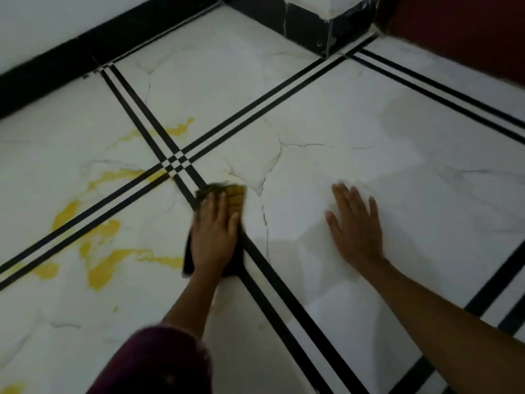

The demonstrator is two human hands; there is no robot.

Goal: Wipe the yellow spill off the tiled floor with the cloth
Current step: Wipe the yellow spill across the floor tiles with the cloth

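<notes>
Yellow spill (99,268) lies in smears and patches across the white marble-look tiles on the left, crossing the black double stripes, with more of it farther back and a faint trace near the cloth. My left hand (214,237) presses palm-down on a dark cloth (235,199), whose far end is stained yellow. The cloth sits on a black stripe just below the stripe crossing, to the right of the main spill. My right hand (355,223) rests flat on the tile to the right, fingers spread, holding nothing.
A black skirting (71,61) runs along the white wall at the back left. A black-based pillar corner (326,32) stands at the back, with a dark red surface (468,32) to its right. A small yellow patch (11,389) shows at the bottom left.
</notes>
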